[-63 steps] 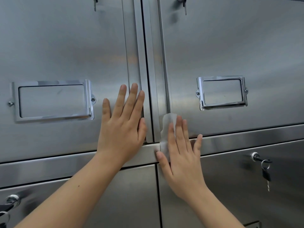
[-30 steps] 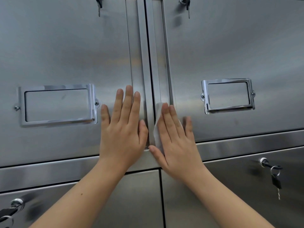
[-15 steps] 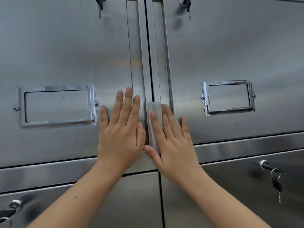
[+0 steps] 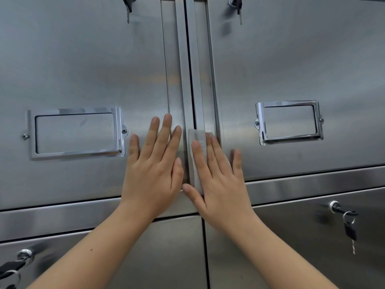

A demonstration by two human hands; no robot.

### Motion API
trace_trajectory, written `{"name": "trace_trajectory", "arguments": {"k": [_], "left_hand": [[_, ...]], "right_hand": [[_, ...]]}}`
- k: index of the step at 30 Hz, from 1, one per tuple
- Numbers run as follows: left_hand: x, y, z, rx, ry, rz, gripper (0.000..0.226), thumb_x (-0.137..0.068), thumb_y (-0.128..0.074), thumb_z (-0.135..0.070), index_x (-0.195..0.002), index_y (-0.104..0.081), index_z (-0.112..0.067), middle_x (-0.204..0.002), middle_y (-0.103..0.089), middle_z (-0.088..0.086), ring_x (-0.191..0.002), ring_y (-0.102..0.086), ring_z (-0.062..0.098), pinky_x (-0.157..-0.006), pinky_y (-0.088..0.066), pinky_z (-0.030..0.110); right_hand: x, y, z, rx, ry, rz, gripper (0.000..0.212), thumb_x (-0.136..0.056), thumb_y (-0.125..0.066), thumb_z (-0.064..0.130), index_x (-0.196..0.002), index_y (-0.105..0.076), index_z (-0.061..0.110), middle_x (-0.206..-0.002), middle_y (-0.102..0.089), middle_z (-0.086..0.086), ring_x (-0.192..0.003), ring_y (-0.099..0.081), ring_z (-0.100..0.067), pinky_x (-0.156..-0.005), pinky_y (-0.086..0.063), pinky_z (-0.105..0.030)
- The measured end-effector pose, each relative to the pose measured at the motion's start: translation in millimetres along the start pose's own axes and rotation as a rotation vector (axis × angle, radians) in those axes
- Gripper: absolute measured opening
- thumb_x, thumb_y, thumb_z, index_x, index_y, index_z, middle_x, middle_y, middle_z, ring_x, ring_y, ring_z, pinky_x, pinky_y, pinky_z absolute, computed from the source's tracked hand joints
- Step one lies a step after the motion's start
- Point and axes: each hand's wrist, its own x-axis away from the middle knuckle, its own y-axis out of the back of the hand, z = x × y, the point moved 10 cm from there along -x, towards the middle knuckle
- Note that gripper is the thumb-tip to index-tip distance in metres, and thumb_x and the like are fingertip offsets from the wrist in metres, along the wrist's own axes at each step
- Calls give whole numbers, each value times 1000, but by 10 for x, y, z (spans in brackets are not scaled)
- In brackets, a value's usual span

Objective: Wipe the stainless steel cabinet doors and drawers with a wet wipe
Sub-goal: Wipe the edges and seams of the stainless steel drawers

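1. Palm of left hand (image 4: 152, 174) lay flat on left door (image 4: 83, 69), fingers straight, holding nothing.
2. Right hand (image 4: 218, 184), at 3 o'clock from it, pressed wet wipe (image 4: 196, 140) with straight fingers against inner edge of right door (image 4: 291, 59).

wet wipe (image 4: 196, 136): white upright strip, flat where both doors meet | cabinet doors (image 4: 83, 69): brushed steel, closed, at 9 and 3 o'clock of wipe | drawers (image 4: 291, 236): steel, closed, at 6 o'clock
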Motion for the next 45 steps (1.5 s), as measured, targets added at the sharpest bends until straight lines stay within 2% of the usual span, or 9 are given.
{"name": "trace_trajectory", "arguments": {"k": [5,10,16,24,28,31,38,41,45], "left_hand": [[9,12,0,-8,10,-1,56,-93,-25,-28,-145,-31,-7,-153,-20,12,-142,-15,27,-112,-9,50],[-2,26,-4,-10,14,-3,56,-93,-25,-27,-145,-31,-7,-153,-21,12,-141,-17,28,-111,-9,50],[3,30,3,-24,7,-25,57,-92,-25,-27,-144,-32,-6,-152,-23,13,-141,-19,27,-111,-10,49],[2,27,0,-12,11,-11,57,-93,-24,-29,-145,-29,-7,-153,-21,12,-141,-17,27,-112,-7,48],[-3,26,4,-12,12,-13,57,-93,-24,-27,-145,-29,-7,-153,-21,12,-141,-17,27,-112,-6,48],[2,30,9,0,17,-17,57,-92,-24,-26,-145,-29,-7,-153,-21,11,-141,-17,26,-112,-8,48],[1,26,3,7,17,7,57,-93,-23,-28,-146,-28,-7,-154,-19,11,-142,-16,27,-112,-7,49],[3,19,4,6,14,7,57,-93,-24,-27,-145,-29,-7,-153,-20,12,-142,-17,28,-112,-8,49],[0,25,5,9,17,-2,57,-92,-25,-27,-145,-30,-6,-153,-21,11,-141,-18,27,-112,-9,50]], "right_hand": [[322,-49,65,-56,-12,16,68,-95,-15,55,-147,-23,11,-153,-19,-15,-142,-17,-26,-111,-8,-52],[257,0,54,-17,17,-10,67,-94,-20,54,-143,-27,9,-150,-26,-18,-139,-24,-30,-110,-11,-51],[-67,-3,9,-65,46,-4,72,-92,-25,55,-146,-14,8,-153,-11,-18,-142,-9,-30,-114,-6,-45],[192,-38,77,-90,38,-8,72,-95,-16,56,-144,-22,3,-150,-20,-22,-140,-18,-34,-114,-10,-43],[-99,3,19,-81,52,-13,73,-92,-25,56,-144,-14,6,-152,-15,-22,-141,-12,-34,-114,-5,-44],[-165,7,3,-101,39,-5,73,-92,-24,56,-146,-11,8,-154,-9,-19,-143,-6,-29,-114,0,-45],[166,11,60,-90,42,-16,70,-95,-19,54,-144,-25,4,-151,-20,-20,-140,-19,-31,-112,-9,-47],[-27,25,26,-51,60,-9,69,-92,-25,53,-144,-18,8,-152,-15,-19,-141,-15,-31,-112,-5,-46],[-244,26,-21,-35,19,0,68,-93,-20,52,-146,-10,12,-154,-7,-17,-142,-4,-27,-113,3,-46]]}}
